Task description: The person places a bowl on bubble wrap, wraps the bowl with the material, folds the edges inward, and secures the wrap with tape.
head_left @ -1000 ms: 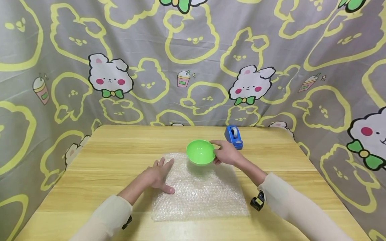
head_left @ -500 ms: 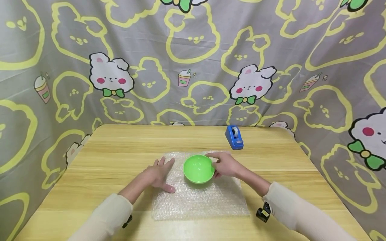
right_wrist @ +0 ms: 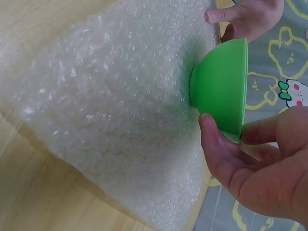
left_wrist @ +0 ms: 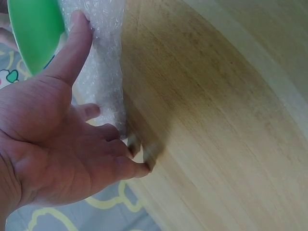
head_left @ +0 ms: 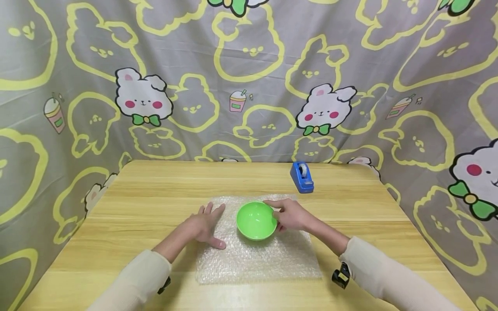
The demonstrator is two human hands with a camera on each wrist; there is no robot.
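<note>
A bright green bowl (head_left: 256, 221) sits upright on a sheet of bubble wrap (head_left: 256, 263), its base against the sheet in the right wrist view. My right hand (head_left: 292, 214) pinches the bowl's right rim, with the thumb and fingers on either side of the wall (right_wrist: 221, 91). At the sheet's left edge rests my left hand (head_left: 203, 225), fingers spread and thumb lying on the plastic. In the left wrist view that hand (left_wrist: 62, 130) has its fingertips at the sheet's edge and grips nothing.
A blue tape dispenser (head_left: 302, 177) with a roll in it stands behind the sheet, to the right. The wooden table (head_left: 155, 181) reaches back to a grey patterned curtain (head_left: 186, 108), which also hangs along both sides.
My right hand has brought the green bowl toward me, from above the sheet's back edge down onto the bubble wrap. The left hand has stayed in place.
</note>
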